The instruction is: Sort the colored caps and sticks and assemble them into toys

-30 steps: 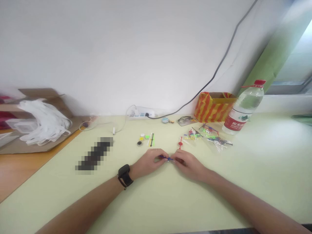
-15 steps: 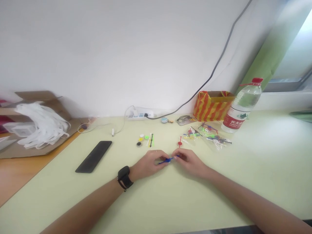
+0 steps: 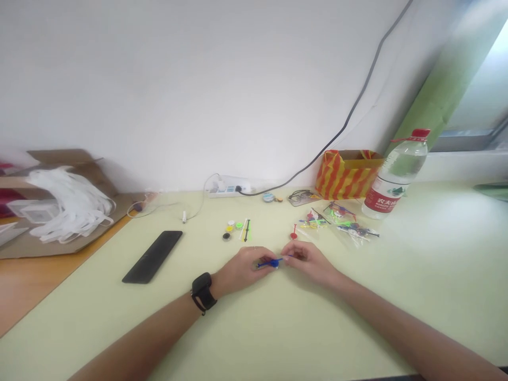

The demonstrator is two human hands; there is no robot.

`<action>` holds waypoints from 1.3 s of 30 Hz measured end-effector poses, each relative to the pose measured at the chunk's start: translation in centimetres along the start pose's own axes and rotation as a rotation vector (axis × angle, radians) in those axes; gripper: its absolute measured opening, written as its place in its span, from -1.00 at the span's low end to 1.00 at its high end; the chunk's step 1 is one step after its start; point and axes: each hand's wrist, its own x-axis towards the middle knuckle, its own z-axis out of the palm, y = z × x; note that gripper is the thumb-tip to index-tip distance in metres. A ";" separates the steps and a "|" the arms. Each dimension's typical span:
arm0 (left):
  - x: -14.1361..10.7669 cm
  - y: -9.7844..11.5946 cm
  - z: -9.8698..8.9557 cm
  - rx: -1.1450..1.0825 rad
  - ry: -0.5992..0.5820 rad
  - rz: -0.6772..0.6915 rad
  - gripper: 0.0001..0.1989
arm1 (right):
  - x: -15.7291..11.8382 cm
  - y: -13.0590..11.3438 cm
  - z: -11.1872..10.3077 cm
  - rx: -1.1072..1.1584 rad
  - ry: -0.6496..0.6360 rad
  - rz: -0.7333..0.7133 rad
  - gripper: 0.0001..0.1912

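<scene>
A blue plastic arrow spinner with a round hub (image 3: 274, 263) is held just above the table between my two hands. My left hand (image 3: 243, 269), with a black watch (image 3: 203, 291) on its wrist, pinches it near the hub. The fingers of my right hand (image 3: 308, 261) are closed on its other end, which they partly hide. Just beyond my right hand lies a red arrow spinner (image 3: 293, 234). Farther off to the left are several small round discs (image 3: 226, 236) in white, yellow, green and black, beside a few thin arrows (image 3: 246, 230).
A black slab (image 3: 153, 257) lies on the left. Plastic bags of coloured pieces (image 3: 357, 233), a striped paper bag (image 3: 345, 177) and a water bottle (image 3: 391, 182) are at right. A power strip (image 3: 228, 188) sits by the wall; white straps (image 3: 67, 206) fill a cardboard box.
The blue spinner has turned a little between my fingers, so its round hub shows more. Both hands stay nearly in the same place.
</scene>
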 end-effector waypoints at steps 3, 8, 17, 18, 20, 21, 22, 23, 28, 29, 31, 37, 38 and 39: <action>0.0 -0.2 0.1 0.014 0.008 0.016 -0.85 | 0.0 0.0 0.4 -0.094 0.007 -0.027 -0.84; 0.0 -0.4 0.2 0.033 0.001 0.049 -0.86 | -0.2 -0.2 0.8 -0.168 -0.007 -0.056 -0.88; 0.0 -0.5 0.2 0.052 0.013 0.036 -0.83 | -0.5 -0.3 0.5 -0.185 0.004 -0.049 -0.81; 0.0 -0.6 0.2 0.056 0.011 0.034 -0.83 | -0.5 -0.3 0.6 -0.184 0.011 -0.050 -0.80; 0.0 -0.6 0.3 0.064 0.007 0.025 -0.82 | -0.5 -0.3 0.7 -0.163 0.012 -0.058 -0.78; 0.0 -0.6 0.3 0.067 0.006 0.021 -0.82 | -0.4 -0.3 0.7 -0.145 0.007 -0.061 -0.77; 0.0 -0.6 0.3 0.068 0.007 0.018 -0.81 | -0.4 -0.4 0.7 -0.125 0.003 -0.063 -0.75; 0.0 -0.6 0.3 0.069 0.009 0.017 -0.80 | -0.4 -0.4 0.7 -0.111 0.002 -0.063 -0.74; 0.1 -0.7 0.4 0.065 0.031 0.035 -0.80 | -0.1 -0.5 0.7 -0.134 0.019 -0.031 -0.75; 0.1 -0.8 0.4 0.070 0.033 0.035 -0.81 | -0.1 -0.5 0.8 -0.142 0.019 -0.026 -0.76; 0.1 -1.0 0.5 0.082 0.033 0.034 -0.83 | -0.2 -0.3 0.9 -0.169 0.031 -0.032 -0.79; 0.1 -1.0 0.4 0.090 0.006 0.082 -0.83 | -0.5 0.1 1.0 -0.294 0.089 -0.084 -0.82; 0.2 -0.9 0.4 0.092 -0.002 0.088 -0.83 | -0.5 0.1 1.0 -0.308 0.085 -0.088 -0.82; 0.2 -0.8 0.4 0.093 -0.006 0.091 -0.83 | -0.5 0.1 1.0 -0.319 0.079 -0.091 -0.82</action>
